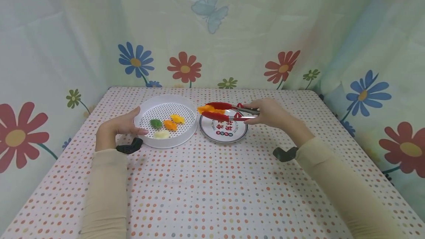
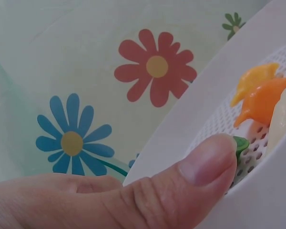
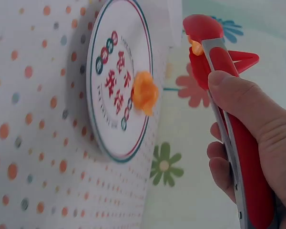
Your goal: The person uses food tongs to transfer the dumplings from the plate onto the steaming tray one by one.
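My left hand (image 1: 121, 123) grips the near-left side of a white round steamer basket (image 1: 170, 144), thumb over the rim. Inside, on its perforated floor, lie green (image 1: 155, 123), orange (image 1: 170, 125), yellow (image 1: 177, 119) and cream (image 1: 161, 135) dumpling-shaped pieces. In the left wrist view the thumb (image 2: 207, 164) hides most of the green piece. My right hand (image 1: 265, 111) holds red-and-metal tongs (image 3: 250, 162), whose red tips clasp an orange dumpling-shaped piece (image 1: 203, 109) between basket and plate. Another orange piece (image 3: 145, 93) rests on the white plate (image 3: 102, 126), beneath the tongs.
The plate, with red lettering and a dark rim line, stands just right of the basket. A dotted cloth covers the table (image 1: 206, 194). Flower-printed curtains (image 1: 225, 58) hang behind the table and along both sides.
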{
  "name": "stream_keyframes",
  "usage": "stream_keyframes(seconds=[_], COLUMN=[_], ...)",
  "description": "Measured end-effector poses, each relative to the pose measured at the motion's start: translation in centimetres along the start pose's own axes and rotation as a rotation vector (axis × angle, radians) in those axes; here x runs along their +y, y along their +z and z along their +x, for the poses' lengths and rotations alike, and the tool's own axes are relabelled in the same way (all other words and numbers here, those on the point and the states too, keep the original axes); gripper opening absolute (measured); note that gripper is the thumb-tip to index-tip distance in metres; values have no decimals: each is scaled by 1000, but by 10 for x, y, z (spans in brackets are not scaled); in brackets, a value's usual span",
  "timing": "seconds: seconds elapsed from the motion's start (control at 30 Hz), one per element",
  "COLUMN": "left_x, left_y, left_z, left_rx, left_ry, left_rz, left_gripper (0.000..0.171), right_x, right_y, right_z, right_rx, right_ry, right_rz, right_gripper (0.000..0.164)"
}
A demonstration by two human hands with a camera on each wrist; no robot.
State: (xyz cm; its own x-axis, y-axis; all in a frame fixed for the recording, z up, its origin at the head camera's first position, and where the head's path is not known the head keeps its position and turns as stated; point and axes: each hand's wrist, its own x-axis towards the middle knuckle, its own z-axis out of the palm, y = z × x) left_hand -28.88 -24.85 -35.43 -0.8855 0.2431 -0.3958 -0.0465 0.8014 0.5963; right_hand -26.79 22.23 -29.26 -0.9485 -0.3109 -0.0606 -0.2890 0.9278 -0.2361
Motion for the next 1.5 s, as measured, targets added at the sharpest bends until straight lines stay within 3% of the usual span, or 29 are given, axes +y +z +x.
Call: stream_keyframes(seconds=[0.33,0.77,1.1,1.5], left_x=[-1,-2,2,2], left_y=[1,5,5,5], left_z=[-3,-3,-1,0], left_rx=[2,2,9,7], left_ry=[12,-37,-40,-50], left_rz=[-24,9,9,-8], left_gripper=[124,125,124,123], right_x=[-70,-131,-153,-153], right_y=[5,33,39,45], right_z=[47,90,99,100], right_rx=[3,-88,-100,-101], right_ry=[-94,-133,-187,-173], right_rz=[-100,-143,-157,-145], right_gripper=[63,61,55,56])
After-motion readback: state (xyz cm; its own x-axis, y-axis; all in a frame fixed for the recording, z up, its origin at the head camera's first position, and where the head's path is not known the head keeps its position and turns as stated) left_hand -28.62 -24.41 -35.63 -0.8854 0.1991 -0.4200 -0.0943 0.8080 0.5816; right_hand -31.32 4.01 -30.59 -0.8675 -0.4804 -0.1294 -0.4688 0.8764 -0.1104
